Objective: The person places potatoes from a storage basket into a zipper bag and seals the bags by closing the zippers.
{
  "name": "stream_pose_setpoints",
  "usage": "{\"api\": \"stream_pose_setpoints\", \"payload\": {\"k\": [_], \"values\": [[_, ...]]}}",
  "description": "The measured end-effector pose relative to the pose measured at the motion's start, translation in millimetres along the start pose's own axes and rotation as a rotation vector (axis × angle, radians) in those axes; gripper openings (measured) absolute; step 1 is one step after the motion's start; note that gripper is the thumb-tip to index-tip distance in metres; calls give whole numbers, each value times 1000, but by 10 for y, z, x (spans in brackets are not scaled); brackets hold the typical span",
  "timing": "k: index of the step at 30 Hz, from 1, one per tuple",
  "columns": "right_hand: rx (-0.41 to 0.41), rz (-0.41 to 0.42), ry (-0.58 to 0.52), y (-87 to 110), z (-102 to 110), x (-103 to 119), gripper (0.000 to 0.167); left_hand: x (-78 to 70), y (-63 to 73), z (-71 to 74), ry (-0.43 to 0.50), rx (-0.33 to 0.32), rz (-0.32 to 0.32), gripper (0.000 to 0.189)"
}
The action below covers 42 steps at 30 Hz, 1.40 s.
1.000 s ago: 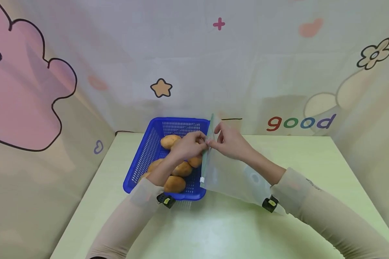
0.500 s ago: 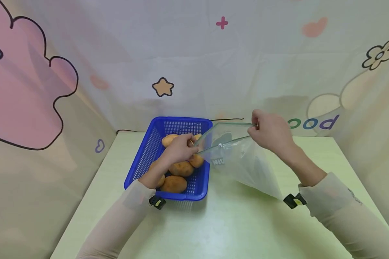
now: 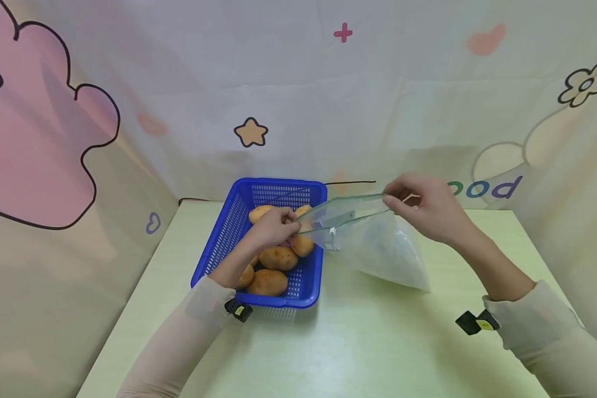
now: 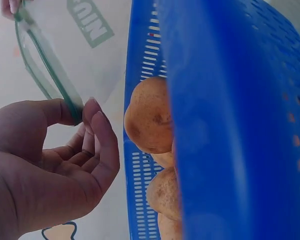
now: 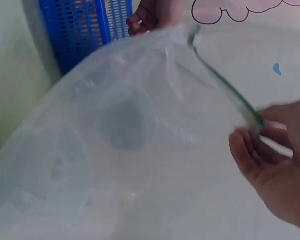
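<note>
While left hand and right hand pinch translucent green-rimmed plastic bag toward far edge of pale-green table, even pull best.

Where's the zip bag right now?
In the head view, the zip bag is mostly right of the blue basket, overlapping its right rim; the left hand pinches one end of the bag's mouth, the right hand the other.

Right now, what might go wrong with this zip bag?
The slider zip bag could slip, since the left grip and right grip pinch only its rim. Held at two ends, it might sag shut. In the head view, one end overlaps the blue slotted basket, so it might catch on the potatoes.
</note>
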State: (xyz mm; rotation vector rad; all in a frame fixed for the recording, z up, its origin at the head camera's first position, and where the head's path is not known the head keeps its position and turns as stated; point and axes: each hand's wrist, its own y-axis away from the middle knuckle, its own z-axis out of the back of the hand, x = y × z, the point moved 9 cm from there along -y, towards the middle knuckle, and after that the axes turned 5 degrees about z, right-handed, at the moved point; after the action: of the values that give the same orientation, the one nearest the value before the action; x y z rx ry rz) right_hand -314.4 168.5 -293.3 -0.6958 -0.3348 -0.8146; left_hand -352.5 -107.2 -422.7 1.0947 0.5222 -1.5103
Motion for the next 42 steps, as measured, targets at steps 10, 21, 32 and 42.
{"api": "stream_pose_setpoints", "payload": {"k": [10, 21, 32, 42], "values": [[-26, 253, 58, 46, -76, 120, 33, -47, -8, -37, 15, 41, -57, 26], [-88, 171, 86, 100, -114, -153, 28, -16, 4, -94, -289, 49, -264, 69], [-112, 108, 40, 171, -95, -264, 27, 141, -48, -115, -265, 69, -227, 81], [-132, 124, 10, 178, -172, -257, 31, 137, -103, -226, -513, -19, -186, 90]]}}
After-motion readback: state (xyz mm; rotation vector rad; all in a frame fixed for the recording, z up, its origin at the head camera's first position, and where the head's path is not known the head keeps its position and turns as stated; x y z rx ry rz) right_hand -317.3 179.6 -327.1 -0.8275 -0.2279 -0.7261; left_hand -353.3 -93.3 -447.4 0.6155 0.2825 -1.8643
